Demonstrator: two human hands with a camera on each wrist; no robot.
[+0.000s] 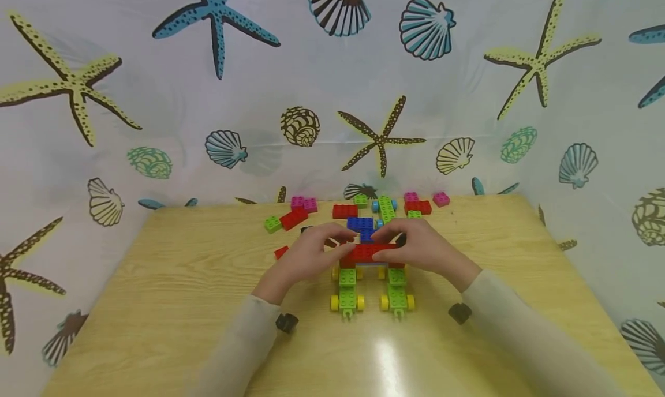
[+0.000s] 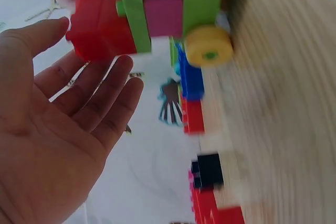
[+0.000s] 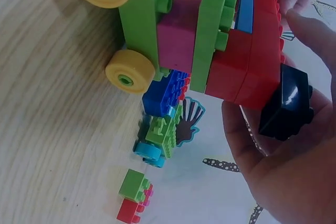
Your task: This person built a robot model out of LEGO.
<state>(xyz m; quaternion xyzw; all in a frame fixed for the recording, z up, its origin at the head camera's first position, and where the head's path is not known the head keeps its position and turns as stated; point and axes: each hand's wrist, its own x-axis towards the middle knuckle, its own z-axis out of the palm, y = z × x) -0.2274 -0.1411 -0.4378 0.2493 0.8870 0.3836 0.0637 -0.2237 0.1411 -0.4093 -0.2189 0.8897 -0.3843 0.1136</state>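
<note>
Across the top of a wheeled build lies a red brick layer (image 1: 366, 253) with a blue piece (image 3: 244, 10) beneath it. Two green wheeled bases (image 1: 347, 299) with yellow wheels carry the build, with a pink brick (image 3: 179, 34) between green pieces. My left hand (image 1: 318, 248) grips the red layer's left end, thumb at its edge, fingers behind. From the right, my right hand (image 1: 415, 246) holds the red layer between thumb and fingers. Inside that grasp a black brick (image 3: 286, 103) sits against the red studs; whether it is attached cannot be told.
Behind the build stand blue bricks (image 1: 359, 223) and a green car piece with blue wheels (image 1: 386, 208). Loose red (image 1: 294, 218), green (image 1: 272, 224) and pink bricks (image 1: 441, 199) lie along the table's back, by the patterned cloth. Another black brick (image 2: 210, 171) lies behind my left hand.
</note>
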